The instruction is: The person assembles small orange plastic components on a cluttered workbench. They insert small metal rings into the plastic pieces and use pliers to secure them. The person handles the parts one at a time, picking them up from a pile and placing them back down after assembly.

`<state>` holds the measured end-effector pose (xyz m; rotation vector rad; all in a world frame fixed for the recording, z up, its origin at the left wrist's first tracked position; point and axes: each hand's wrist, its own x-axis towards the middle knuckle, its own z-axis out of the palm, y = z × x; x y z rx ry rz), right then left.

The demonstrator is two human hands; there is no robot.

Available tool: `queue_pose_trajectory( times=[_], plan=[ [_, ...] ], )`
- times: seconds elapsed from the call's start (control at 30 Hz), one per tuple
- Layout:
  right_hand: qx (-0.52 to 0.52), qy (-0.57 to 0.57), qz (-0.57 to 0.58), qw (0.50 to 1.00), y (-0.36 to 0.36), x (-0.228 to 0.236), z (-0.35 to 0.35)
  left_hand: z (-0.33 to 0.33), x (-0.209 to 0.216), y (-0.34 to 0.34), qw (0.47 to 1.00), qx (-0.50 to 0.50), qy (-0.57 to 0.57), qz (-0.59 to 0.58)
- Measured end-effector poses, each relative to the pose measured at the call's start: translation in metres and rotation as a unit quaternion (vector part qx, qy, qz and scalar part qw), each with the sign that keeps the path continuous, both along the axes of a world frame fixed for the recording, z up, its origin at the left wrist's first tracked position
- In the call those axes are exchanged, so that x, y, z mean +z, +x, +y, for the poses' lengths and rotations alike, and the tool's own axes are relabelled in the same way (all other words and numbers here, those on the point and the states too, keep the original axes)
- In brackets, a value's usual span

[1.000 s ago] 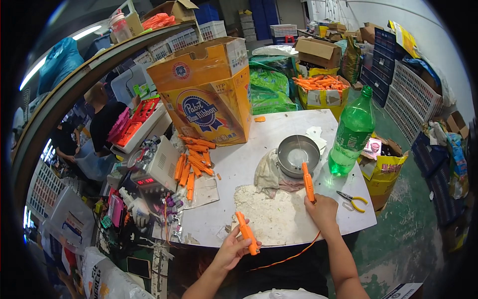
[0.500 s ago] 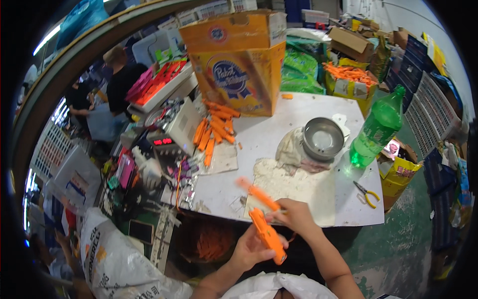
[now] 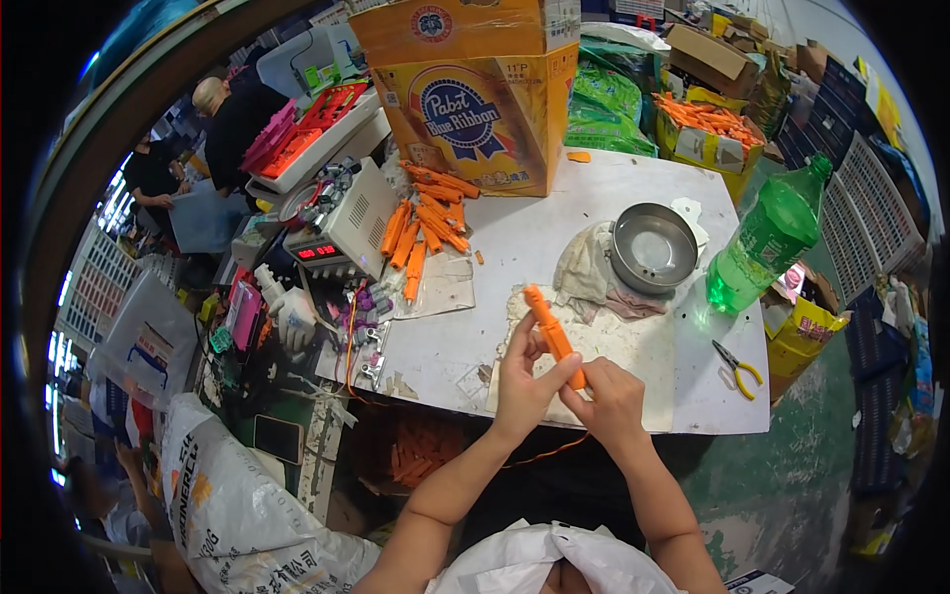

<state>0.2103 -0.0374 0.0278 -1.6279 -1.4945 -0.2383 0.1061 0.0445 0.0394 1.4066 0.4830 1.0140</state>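
A long, narrow orange plastic casing (image 3: 550, 327) stands tilted upward between my hands above the near edge of the white table (image 3: 435, 371). My left hand (image 3: 524, 388) is closed round its middle, with the thumb pressed along it. At its lower end my right hand (image 3: 612, 404) pinches it with the fingertips. Whether it is one piece or two pressed together, I cannot tell. Beneath my hands, a thin orange cord (image 3: 546, 455) runs off to the left. A pile of similar orange casings (image 3: 432, 223) lies at the left back of the table.
A big yellow carton (image 3: 475, 119) stands at the back. To the right are a metal bowl (image 3: 654, 247) on a rag (image 3: 586, 262), a green bottle (image 3: 770, 238) and yellow-handled pliers (image 3: 737, 374). A power supply (image 3: 341, 223) sits left; a white sack (image 3: 237, 505) lies near left.
Two orange pieces were held apart, one in each hand; now both hands grip one upright casing. My hands have risen and come together over the table edge. The view has shifted slightly.
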Motion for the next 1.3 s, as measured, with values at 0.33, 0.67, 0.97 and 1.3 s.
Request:
queue_pose_trajectory(
  times=[0.33, 0.67, 0.97, 1.3],
  plan=[
    [-0.262, -0.103, 0.043, 0.958, 0.083, -0.018, -0.028, 0.211, 0.001, 0.028, 0.704, 0.222, 0.574, 0.354],
    [-0.254, -0.166, 0.066, 0.951, 0.109, -0.036, -0.036, 0.325, 0.018, -0.006, 0.625, -0.039, 0.58, 0.521],
    [-0.259, -0.167, 0.07, 0.949, 0.106, -0.04, -0.032, 0.31, 0.008, -0.024, 0.671, -0.003, 0.561, 0.484],
    [-0.26, -0.184, 0.072, 0.945, 0.105, -0.037, -0.031, 0.297, 0.012, -0.022, 0.801, 0.119, 0.451, 0.375]
  ],
)
